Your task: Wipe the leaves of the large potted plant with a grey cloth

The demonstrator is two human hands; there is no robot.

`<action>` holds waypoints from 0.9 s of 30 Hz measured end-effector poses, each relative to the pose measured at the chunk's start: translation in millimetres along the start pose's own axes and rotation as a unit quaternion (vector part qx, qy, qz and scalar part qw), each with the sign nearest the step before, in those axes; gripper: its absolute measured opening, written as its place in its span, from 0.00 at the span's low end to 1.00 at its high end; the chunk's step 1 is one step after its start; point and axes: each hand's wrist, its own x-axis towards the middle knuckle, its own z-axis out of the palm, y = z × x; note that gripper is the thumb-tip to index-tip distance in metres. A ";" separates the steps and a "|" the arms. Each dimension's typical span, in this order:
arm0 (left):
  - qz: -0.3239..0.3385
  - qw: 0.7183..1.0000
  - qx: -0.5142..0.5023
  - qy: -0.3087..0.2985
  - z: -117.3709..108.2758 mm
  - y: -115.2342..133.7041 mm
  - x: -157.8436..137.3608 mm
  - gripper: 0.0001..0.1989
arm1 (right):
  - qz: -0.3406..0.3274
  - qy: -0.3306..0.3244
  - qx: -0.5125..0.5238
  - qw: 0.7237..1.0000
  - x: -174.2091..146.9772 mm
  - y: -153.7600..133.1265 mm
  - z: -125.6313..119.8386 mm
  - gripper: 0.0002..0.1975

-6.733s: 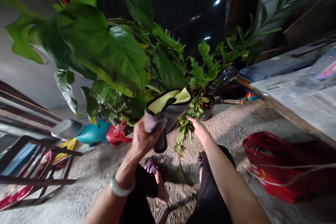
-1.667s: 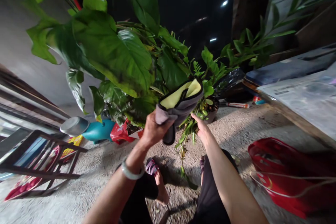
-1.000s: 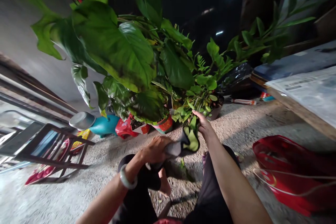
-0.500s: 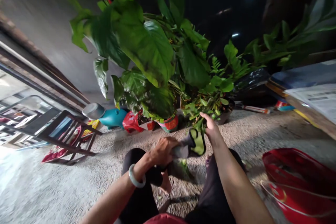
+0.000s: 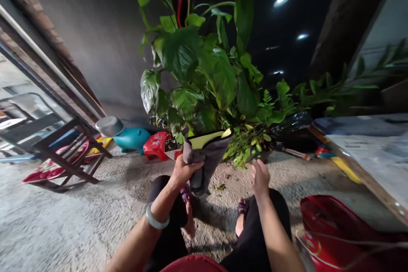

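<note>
- Rough concrete floor (image 5: 127, 204) fills the lower half of the frame, with a grey wall (image 5: 95, 42) at upper left and dark glossy glass (image 5: 287, 17) at upper right.
- Near the frame's centre, the left hand (image 5: 182, 172) grips a grey cloth (image 5: 212, 159) with black edging and a yellow-green inner side, bunched between thumb and fingers.
- Right of centre, the right hand (image 5: 261, 178) is half open, its fingers loosely bent, just below a small-leaved plant (image 5: 244, 144); whether they touch, I cannot tell.
- Behind the cloth, a tall broad-leaved plant (image 5: 219, 72) rises to the top edge.
- Left of centre sit a red object (image 5: 156, 145) and a teal pig-shaped figure (image 5: 130, 139), with a metal bowl (image 5: 109, 126) beside it.
- At far left stands a wooden chair (image 5: 68, 153).
- Papers (image 5: 366, 153) cover the bench (image 5: 385, 193) at right; a red bag (image 5: 334, 225) fills the lower right.
</note>
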 end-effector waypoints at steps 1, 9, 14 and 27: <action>-0.003 1.000 -0.020 0.000 3.1 -4.2 -1.5 0.17 | -0.019 0.028 -0.015 0.999 -16.8 -4.1 1.1 0.12; 0.041 0.995 -0.019 -0.087 26.1 -26.5 -30.4 0.19 | -0.078 -0.163 -0.311 0.933 -151.5 -31.2 66.6 0.36; 0.125 0.973 0.055 -0.185 21.4 -22.0 -52.3 0.28 | -0.072 -0.203 -0.383 0.898 -166.7 -36.1 72.6 0.35; 0.127 0.952 -0.018 -0.277 41.3 -29.5 -73.0 0.29 | -0.152 -0.050 -0.340 0.927 -170.0 -27.5 64.3 0.15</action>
